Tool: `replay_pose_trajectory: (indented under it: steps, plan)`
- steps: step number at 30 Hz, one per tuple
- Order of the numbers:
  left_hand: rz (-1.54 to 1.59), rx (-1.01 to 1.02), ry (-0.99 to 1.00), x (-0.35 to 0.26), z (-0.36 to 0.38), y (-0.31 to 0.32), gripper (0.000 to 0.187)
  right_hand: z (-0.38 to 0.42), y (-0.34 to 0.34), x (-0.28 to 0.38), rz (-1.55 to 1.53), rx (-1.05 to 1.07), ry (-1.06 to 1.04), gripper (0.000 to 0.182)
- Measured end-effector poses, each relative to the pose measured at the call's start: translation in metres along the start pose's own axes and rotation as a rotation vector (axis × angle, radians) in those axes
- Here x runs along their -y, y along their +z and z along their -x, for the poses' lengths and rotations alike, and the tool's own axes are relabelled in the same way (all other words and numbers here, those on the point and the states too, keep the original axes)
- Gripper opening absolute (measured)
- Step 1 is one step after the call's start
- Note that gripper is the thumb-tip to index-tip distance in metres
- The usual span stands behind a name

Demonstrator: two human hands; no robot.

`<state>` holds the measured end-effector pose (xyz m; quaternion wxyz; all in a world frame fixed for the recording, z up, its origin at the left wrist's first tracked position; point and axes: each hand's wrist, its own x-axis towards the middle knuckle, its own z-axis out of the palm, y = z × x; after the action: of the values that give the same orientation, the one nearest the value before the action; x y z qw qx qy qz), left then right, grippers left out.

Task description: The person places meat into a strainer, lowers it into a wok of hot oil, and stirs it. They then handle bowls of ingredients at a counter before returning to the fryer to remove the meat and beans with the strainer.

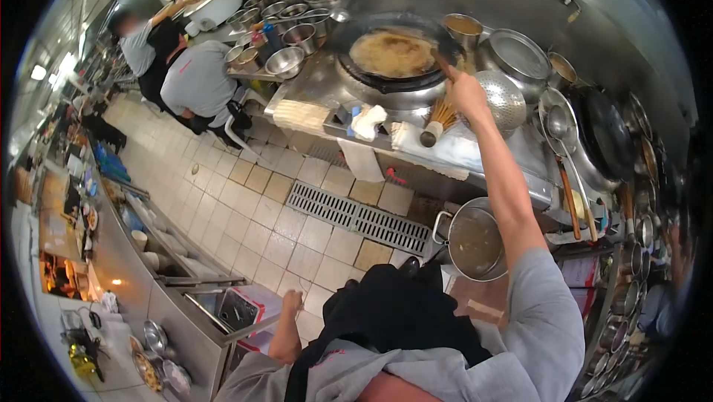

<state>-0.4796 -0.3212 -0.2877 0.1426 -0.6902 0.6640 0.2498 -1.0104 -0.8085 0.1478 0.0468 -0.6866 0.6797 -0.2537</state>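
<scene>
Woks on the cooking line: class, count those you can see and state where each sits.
2. One wok, holding brown food, sits under the right hand. A dark wok lies further along at the right. Others may be hidden among the pans at the frame's edge.

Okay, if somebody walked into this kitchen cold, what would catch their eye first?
Probably the big wok of brown liquid at the top centre, with the right hand raised to its rim, gripping a handle that reaches into it. Next, the cluster of steel bowls left of the wok, where two people work. The left hand hangs empty low over the tiled floor.
</scene>
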Motion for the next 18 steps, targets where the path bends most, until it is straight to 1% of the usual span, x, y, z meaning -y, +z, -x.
replay_pose_trajectory:
  steps: [1, 2, 3, 4, 5, 6, 7, 8, 10, 14, 17, 18]
  plan:
    - [0.191, 0.051, -0.173, 0.001, 0.026, 0.028, 0.031, 0.001, 0.003, 0.005, -0.019, -0.009, 0.025, 0.036]
    - [0.727, 0.144, -0.446, 0.004, 0.049, 0.071, 0.03, 0.001, 0.007, 0.006, -0.038, -0.02, 0.049, 0.037]
    - [1.216, 0.097, -0.79, 0.005, 0.072, 0.111, 0.029, 0.002, 0.01, 0.01, -0.057, -0.029, 0.078, 0.039]
    - [1.025, 0.255, -0.775, 0.009, 0.09, 0.142, 0.028, 0.002, 0.006, 0.019, -0.067, -0.005, 0.122, 0.042]
    - [0.832, 0.409, -0.736, 0.01, 0.107, 0.167, 0.026, -0.007, 0.021, 0.013, -0.083, -0.014, 0.104, 0.042]
    - [0.762, 0.456, -0.711, 0.001, 0.133, 0.166, 0.026, -0.023, 0.039, 0.002, -0.101, -0.024, 0.091, 0.042]
    - [0.769, 0.449, -0.698, -0.005, 0.144, 0.161, 0.027, -0.039, 0.057, -0.009, -0.12, -0.041, 0.076, 0.041]
    - [0.789, 0.435, -0.69, -0.009, 0.153, 0.157, 0.028, -0.04, 0.055, -0.002, -0.138, -0.004, 0.152, 0.04]
    - [0.85, 0.367, -0.679, -0.013, 0.16, 0.14, 0.03, -0.035, 0.058, 0.006, -0.128, -0.047, 0.154, 0.039]
    - [0.996, 0.195, -0.666, -0.027, 0.148, 0.051, 0.038, -0.022, 0.075, 0.02, -0.131, -0.109, 0.149, 0.036]
    - [1.123, 0.058, -0.7, -0.025, 0.132, -0.004, 0.045, -0.019, 0.07, 0.026, -0.186, 0.019, 0.108, 0.039]
    - [1.191, 0.005, -0.718, -0.019, 0.127, -0.005, 0.048, -0.01, 0.062, 0.038, -0.187, 0.011, 0.1, 0.038]
